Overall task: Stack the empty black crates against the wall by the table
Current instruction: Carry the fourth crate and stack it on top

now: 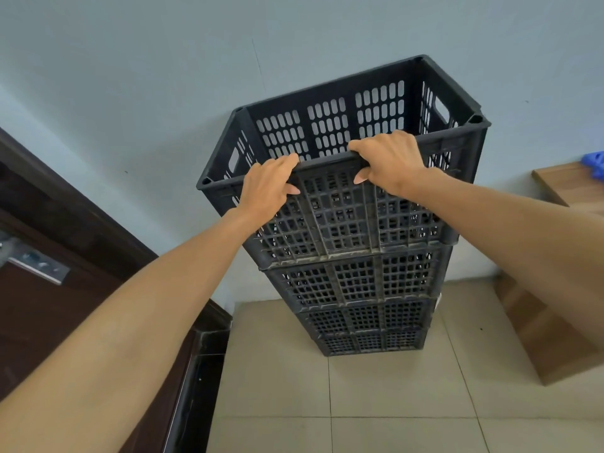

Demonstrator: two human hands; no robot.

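A stack of several black slotted crates [356, 282] stands on the tiled floor against the pale blue wall. The top crate [330, 125] is empty and sits square on the ones below. My left hand [269, 184] grips its near rim left of centre, fingers curled over the edge and thumb on the outer face. My right hand [390, 160] grips the same rim right of centre in the same way. Both arms reach out straight in front of me.
A dark brown door [65, 256] with a metal lock plate stands on the left. A light wooden table [568, 188] is at the right, with a blue object [595, 163] on its top. Beige floor tiles [327, 403] lie in front of the stack.
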